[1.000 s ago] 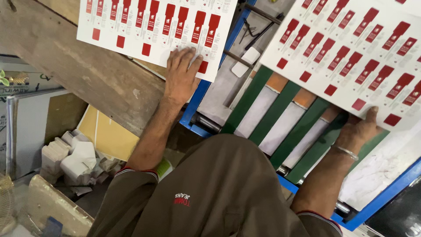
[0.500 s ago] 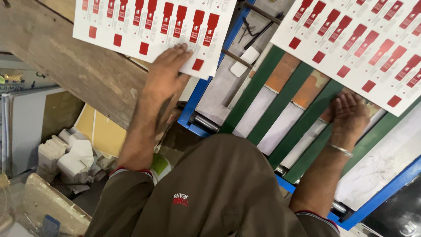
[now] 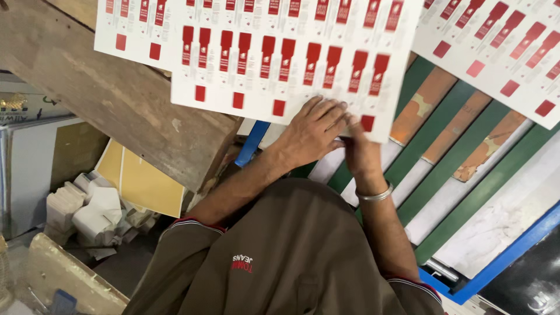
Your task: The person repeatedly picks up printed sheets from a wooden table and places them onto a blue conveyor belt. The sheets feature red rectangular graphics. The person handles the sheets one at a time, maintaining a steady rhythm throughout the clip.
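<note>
A wide frame with green slats [image 3: 443, 175] and a blue rim [image 3: 501, 262] fills the right half of the view; a worn wooden beam [image 3: 116, 99] slants across the left. Over both lies a large white printed sheet [image 3: 262, 52] with rows of red bars, its long axis running left to right, its lower right corner just above the slats. A second sheet like it [image 3: 501, 52] lies at the upper right, apart from the hands. The left hand [image 3: 312, 131] rests flat on the first sheet's lower edge, fingers [image 3: 329, 111] spread and pressing, gripping nothing. The right hand [image 3: 357, 149] meets the same corner from below, pinching it as far as shows; its fingers are mostly hidden. Both hands are equally near.
</note>
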